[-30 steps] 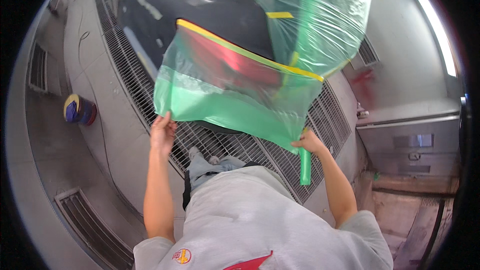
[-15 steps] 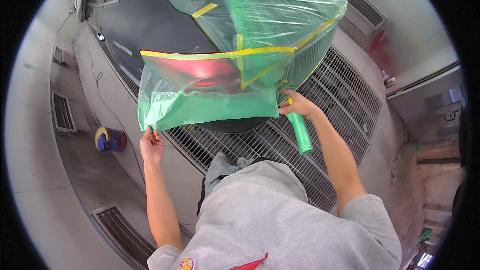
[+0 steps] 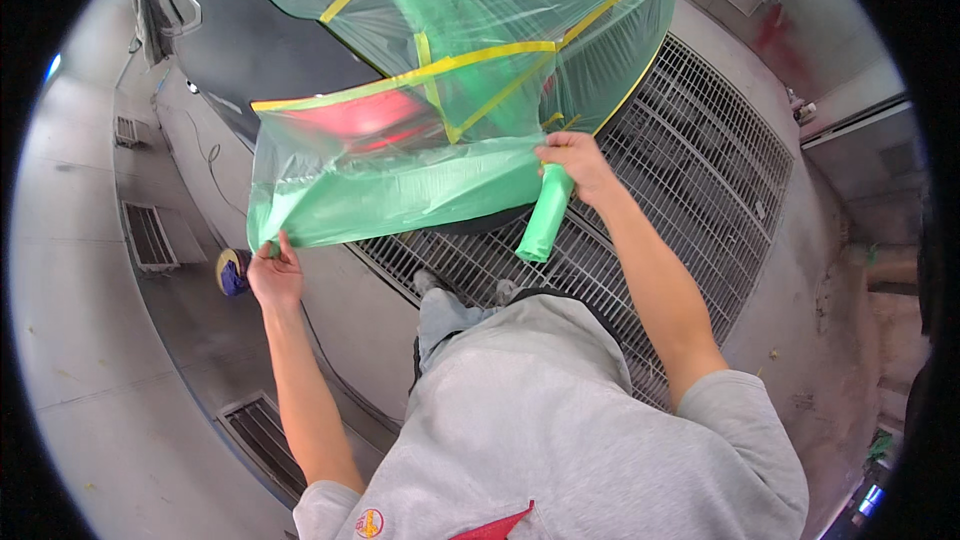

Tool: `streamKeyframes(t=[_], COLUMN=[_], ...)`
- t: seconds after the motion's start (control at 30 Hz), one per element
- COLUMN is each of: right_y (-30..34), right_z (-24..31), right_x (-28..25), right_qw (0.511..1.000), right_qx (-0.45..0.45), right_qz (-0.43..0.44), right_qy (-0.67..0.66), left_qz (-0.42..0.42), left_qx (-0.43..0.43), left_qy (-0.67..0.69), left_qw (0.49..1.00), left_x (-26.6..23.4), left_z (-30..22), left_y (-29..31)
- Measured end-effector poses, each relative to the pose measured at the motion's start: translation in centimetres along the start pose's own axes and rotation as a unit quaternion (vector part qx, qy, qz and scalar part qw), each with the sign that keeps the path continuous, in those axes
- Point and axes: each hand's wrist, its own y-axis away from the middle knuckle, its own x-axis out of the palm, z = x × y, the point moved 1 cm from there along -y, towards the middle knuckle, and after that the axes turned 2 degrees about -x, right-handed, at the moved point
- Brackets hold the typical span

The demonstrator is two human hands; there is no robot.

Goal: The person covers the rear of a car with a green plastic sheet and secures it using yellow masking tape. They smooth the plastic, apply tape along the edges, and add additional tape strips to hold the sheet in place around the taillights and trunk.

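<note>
A sheet of clear and green masking film (image 3: pixel 400 195) hangs from yellow tape (image 3: pixel 430 70) across the rear corner of a dark car (image 3: pixel 270 45). A red tail light (image 3: pixel 355 115) shows through it. My left hand (image 3: pixel 276 275) pinches the film's lower left corner, fingers closed. At the sheet's right end my right hand (image 3: pixel 580 165) is closed on the film beside a green film roll (image 3: pixel 547 215), which hangs tilted beneath the fingers. The sheet stretches between both hands. How the right fingertips grip is partly hidden.
More film (image 3: pixel 500 0) with yellow tape strips covers the car's rear. Metal floor grating (image 3: pixel 700 140) lies under and right of the car. A paint-stained bucket (image 3: pixel 232 272) stands at left, near a cable (image 3: pixel 212 155) on the floor. Wall vents (image 3: pixel 150 237) line the left side.
Both hands have shifted left in the picture, the right one also upward. The roll has swung from leaning right to leaning left. The whole view has also shifted.
</note>
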Motion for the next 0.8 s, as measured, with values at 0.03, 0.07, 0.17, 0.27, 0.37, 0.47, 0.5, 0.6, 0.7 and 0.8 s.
streamKeyframes(t=[0.03, 0.07, 0.17, 0.27, 0.37, 0.47, 0.5, 0.6, 0.7, 0.8], right_y=[0.7, 1.5, 3.3, 4.9, 5.8, 5.6, 5.3, 3.9, 2.2, 1.0], right_z=[1.2, 2.4, 6.2, 9.3, 10.9, 10.9, 10.4, 7.6, 4.9, 2.8], right_x=[0.0, 0.0, 0.1, 1.0, 1.8, 1.5, 1.1, -0.3, -1.6, -2.0], right_qw=[0.999, 0.997, 0.989, 0.971, 0.966, 0.968, 0.970, 0.974, 0.978, 0.974], right_qx=[-0.034, -0.053, -0.130, -0.205, -0.241, -0.230, -0.215, -0.161, -0.152, -0.185], right_qz=[0.025, 0.032, 0.064, 0.109, 0.092, 0.070, 0.030, 0.013, -0.043, -0.123], right_qy=[-0.024, -0.039, -0.027, -0.058, -0.034, 0.071, 0.113, 0.157, 0.135, 0.047], left_qz=[-0.020, 0.016, 0.052, 0.069, 0.104, 0.111, 0.065, -0.022, 0.064, 0.035], left_qx=[-0.006, 0.011, 0.019, 0.042, 0.103, 0.160, 0.141, 0.106, -0.056, -0.162], left_qy=[0.012, 0.013, -0.023, -0.022, 0.021, 0.041, 0.043, 0.080, 0.222, 0.152], left_qw=[1.000, 1.000, 0.998, 0.997, 0.989, 0.980, 0.987, 0.991, 0.971, 0.974], left_x=[0.6, 1.3, 3.9, 5.3, 3.8, 1.3, 0.6, 0.8, 2.7, 5.3], left_z=[-0.3, -0.6, -1.8, -3.7, -4.6, -3.1, -1.9, 3.2, 9.5, 13.2], left_y=[0.1, 0.7, 0.9, -0.1, -1.6, -3.5, -3.9, -4.4, -1.9, -0.3])
